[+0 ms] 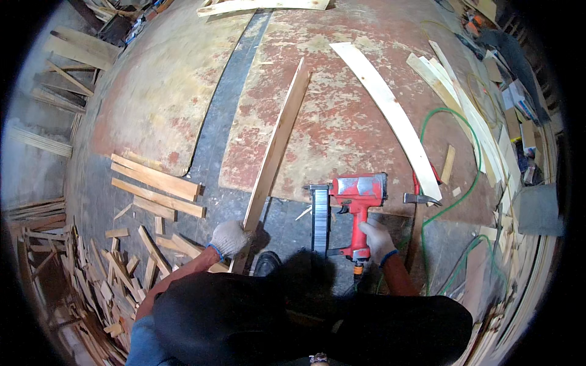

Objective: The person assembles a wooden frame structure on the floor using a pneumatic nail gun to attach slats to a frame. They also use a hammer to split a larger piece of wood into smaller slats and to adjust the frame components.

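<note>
My left hand (pixel 229 239), in a white knit glove, is closed round the near end of a long narrow wooden board (pixel 278 143). The board appears to stand on edge and stretches away from me across the floor. In my gloved right hand (pixel 377 241) is the handle of a red pneumatic nail gun (pixel 367 194). Its black and silver magazine (pixel 320 219) is to the left of the handle, and an orange fitting (pixel 358 269) sits at the handle's base. The nose of the gun points left, apart from the board.
A pale plank (pixel 381 97) lies right of the board, with a hammer (pixel 421 199) by its near end. A green hose (pixel 480 146) curls on the right, near stacked planks (pixel 455 91). Short strips (pixel 155 177) and scattered offcuts (pixel 149 253) lie left.
</note>
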Demonstrator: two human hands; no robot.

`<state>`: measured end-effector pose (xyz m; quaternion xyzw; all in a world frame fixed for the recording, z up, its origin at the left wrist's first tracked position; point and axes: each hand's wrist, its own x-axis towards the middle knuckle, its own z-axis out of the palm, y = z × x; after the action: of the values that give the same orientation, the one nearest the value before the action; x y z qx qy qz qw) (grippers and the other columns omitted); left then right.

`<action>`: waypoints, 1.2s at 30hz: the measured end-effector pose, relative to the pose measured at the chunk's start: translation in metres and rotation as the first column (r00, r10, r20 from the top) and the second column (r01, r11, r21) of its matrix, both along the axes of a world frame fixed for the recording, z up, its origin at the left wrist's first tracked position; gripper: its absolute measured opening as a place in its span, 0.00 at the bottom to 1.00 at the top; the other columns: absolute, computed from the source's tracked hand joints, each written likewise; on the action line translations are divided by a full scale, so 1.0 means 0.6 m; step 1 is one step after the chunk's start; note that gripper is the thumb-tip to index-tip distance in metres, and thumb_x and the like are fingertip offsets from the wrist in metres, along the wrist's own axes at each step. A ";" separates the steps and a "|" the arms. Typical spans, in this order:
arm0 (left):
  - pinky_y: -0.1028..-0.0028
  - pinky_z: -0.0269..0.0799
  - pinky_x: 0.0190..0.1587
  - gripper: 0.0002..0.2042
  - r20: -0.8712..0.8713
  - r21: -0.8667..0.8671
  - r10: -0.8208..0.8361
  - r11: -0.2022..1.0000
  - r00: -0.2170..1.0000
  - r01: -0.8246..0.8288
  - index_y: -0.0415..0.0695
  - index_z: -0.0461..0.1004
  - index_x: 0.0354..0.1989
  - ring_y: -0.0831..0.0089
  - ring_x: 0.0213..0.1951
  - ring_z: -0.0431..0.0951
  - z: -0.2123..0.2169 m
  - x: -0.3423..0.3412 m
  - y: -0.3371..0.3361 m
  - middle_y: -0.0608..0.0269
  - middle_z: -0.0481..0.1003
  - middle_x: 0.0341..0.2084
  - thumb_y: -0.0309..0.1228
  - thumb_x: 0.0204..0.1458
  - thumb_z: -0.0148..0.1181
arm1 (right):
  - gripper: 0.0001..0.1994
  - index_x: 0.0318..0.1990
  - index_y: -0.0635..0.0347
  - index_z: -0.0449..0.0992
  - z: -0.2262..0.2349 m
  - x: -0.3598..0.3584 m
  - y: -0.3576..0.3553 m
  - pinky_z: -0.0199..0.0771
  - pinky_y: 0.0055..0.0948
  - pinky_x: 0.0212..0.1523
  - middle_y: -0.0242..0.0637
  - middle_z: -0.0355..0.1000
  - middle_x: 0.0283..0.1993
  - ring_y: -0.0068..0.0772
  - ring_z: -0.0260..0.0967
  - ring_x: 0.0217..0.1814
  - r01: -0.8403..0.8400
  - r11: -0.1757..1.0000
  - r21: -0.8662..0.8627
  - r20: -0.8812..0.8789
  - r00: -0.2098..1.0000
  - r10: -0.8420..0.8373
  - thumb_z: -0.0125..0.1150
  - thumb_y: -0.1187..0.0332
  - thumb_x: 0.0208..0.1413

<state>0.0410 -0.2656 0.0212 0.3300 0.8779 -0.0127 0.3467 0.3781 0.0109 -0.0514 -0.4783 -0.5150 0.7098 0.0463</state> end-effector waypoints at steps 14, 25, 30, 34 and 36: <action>0.52 0.78 0.38 0.27 0.056 0.144 0.122 0.981 0.991 -0.129 0.35 0.85 0.33 0.44 0.32 0.84 0.020 -0.043 0.071 0.38 0.81 0.25 0.54 0.55 0.60 | 0.18 0.40 0.67 0.79 -0.015 0.006 0.011 0.72 0.38 0.47 0.42 0.77 0.38 0.36 0.73 0.40 -0.042 0.997 0.057 0.059 0.997 0.039 0.58 0.57 0.61; 0.49 0.77 0.36 0.20 -0.043 -0.045 -0.051 0.998 0.998 0.049 0.52 0.84 0.46 0.45 0.33 0.84 0.043 -0.002 -0.093 0.46 0.81 0.27 0.52 0.58 0.55 | 0.10 0.47 0.60 0.76 -0.064 0.056 0.036 0.77 0.39 0.44 0.36 0.77 0.43 0.35 0.75 0.46 -0.246 0.956 0.159 0.060 0.969 0.239 0.54 0.65 0.67; 0.49 0.77 0.35 0.19 -0.034 -0.017 0.081 0.997 0.996 -0.081 0.51 0.83 0.46 0.45 0.34 0.84 0.005 0.008 -0.184 0.47 0.82 0.29 0.50 0.60 0.54 | 0.11 0.46 0.59 0.75 -0.032 0.024 0.034 0.73 0.37 0.45 0.36 0.76 0.41 0.34 0.74 0.44 -0.384 0.897 0.219 0.115 0.923 0.367 0.55 0.63 0.66; 0.51 0.77 0.33 0.20 0.075 -0.109 0.003 0.994 0.997 0.005 0.51 0.82 0.48 0.46 0.32 0.84 0.023 -0.008 -0.197 0.47 0.82 0.28 0.50 0.61 0.53 | 0.14 0.46 0.58 0.75 -0.021 0.011 0.021 0.72 0.35 0.43 0.32 0.75 0.38 0.31 0.72 0.39 0.061 0.971 -0.231 -0.026 0.997 -0.069 0.58 0.57 0.64; 0.51 0.76 0.32 0.19 0.088 -0.144 0.001 0.990 0.996 0.012 0.53 0.82 0.48 0.47 0.31 0.83 0.038 -0.005 -0.206 0.46 0.81 0.29 0.50 0.61 0.54 | 0.17 0.49 0.59 0.75 -0.024 0.020 0.030 0.73 0.37 0.46 0.33 0.75 0.40 0.33 0.73 0.42 0.019 0.968 -0.252 -0.038 0.999 -0.029 0.60 0.55 0.65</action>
<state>0.0379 -0.3893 0.0438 0.3066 0.8578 -0.0625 0.4079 0.3902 0.0286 -0.0656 -0.4717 -0.4139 0.7785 0.0044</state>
